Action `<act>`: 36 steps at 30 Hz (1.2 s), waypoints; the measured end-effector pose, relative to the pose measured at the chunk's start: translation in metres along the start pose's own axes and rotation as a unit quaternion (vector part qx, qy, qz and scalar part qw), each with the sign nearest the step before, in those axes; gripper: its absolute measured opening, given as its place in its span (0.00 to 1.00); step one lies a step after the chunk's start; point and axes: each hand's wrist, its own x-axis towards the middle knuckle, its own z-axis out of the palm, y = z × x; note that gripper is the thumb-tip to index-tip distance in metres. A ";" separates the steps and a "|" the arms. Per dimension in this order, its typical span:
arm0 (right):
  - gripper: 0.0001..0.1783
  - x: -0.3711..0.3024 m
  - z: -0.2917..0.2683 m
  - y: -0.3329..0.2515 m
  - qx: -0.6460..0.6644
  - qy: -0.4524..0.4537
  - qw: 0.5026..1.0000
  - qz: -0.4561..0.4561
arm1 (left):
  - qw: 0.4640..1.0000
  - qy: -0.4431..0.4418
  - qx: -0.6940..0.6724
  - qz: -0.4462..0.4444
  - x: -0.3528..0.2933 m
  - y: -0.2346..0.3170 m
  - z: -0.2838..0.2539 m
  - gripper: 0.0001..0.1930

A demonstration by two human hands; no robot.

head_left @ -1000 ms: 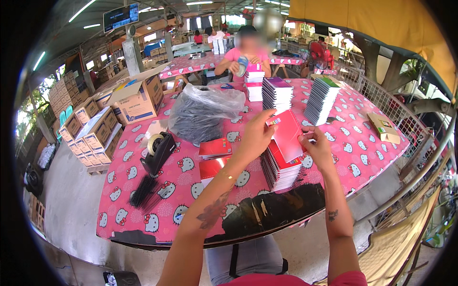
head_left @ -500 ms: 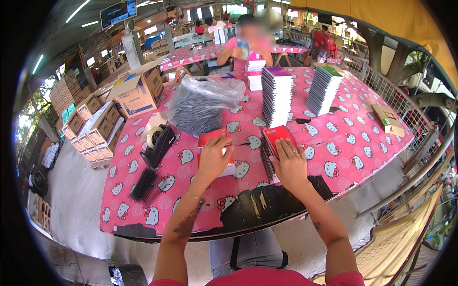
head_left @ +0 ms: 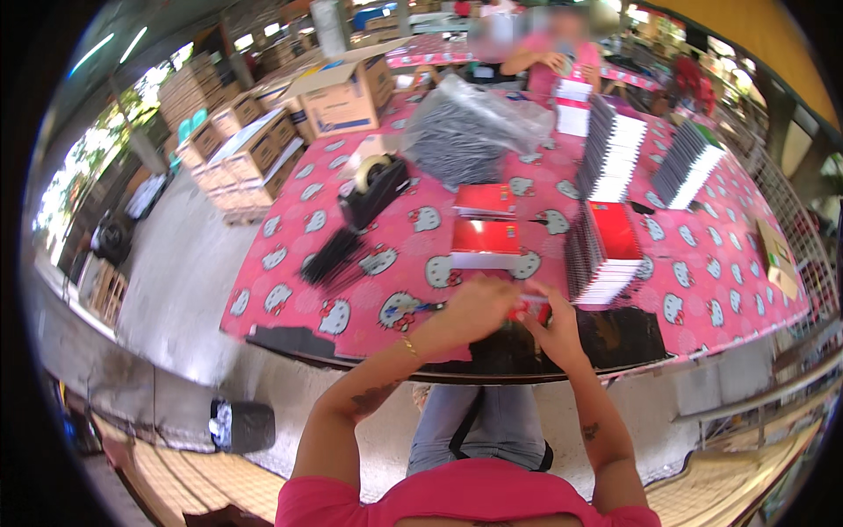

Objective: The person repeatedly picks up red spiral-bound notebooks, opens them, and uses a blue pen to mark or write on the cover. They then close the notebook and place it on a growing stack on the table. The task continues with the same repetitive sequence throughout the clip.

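Down come the left hand and right hand, off the red piles and together above the desk's near edge! Right fingers pinch a small red item between the hands; left fingers blur, can't tell. Beyond, red-covered bundles lie left, a spiral notebook stack stands right.

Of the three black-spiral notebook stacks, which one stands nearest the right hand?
The red-topped stack, just beyond the right hand. The other two stand farther back: the taller stack behind it, and the green-topped stack off to the right.
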 end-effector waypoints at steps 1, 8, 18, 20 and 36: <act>0.24 -0.014 0.009 0.014 0.055 -0.023 0.997 0.055 | 0.998 0.035 -0.047 -0.019 -0.013 0.003 0.003 0.18; 0.16 -0.049 0.031 0.034 0.128 0.007 0.985 0.116 | 0.905 0.163 0.159 -0.359 -0.131 -0.144 -0.024 0.13; 0.15 -0.031 0.039 0.032 0.241 -0.116 0.946 0.181 | 0.891 0.210 0.312 -0.256 -0.156 -0.162 -0.015 0.09; 0.15 -0.032 0.039 0.030 0.225 -0.133 0.937 0.230 | 0.891 0.189 0.296 -0.286 -0.152 -0.154 -0.021 0.09; 0.17 -0.028 0.042 0.035 0.240 -0.105 0.945 0.195 | 0.931 0.264 -0.129 -0.215 -0.095 -0.006 -0.002 0.09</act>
